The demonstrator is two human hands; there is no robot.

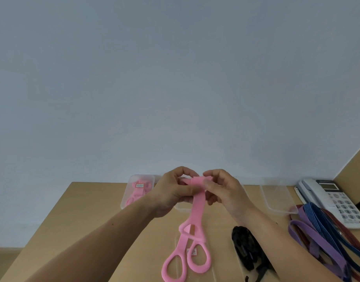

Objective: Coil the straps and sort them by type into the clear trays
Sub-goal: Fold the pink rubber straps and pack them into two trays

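Left hand (pixel 173 192) and right hand (pixel 223 190) pinch pink strap (pixel 197 200) top; first turn loose, dangling tail could unroll it.

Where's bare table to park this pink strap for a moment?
Bare: the table left of the left hand, nearer than the pink-strap tray. Crowded: the right side, with the strap pile, phone and black strap.

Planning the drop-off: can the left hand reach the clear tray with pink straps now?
Probably yes: the tray sits just left of the left hand, nothing between them, though that hand pinches the pink strap.
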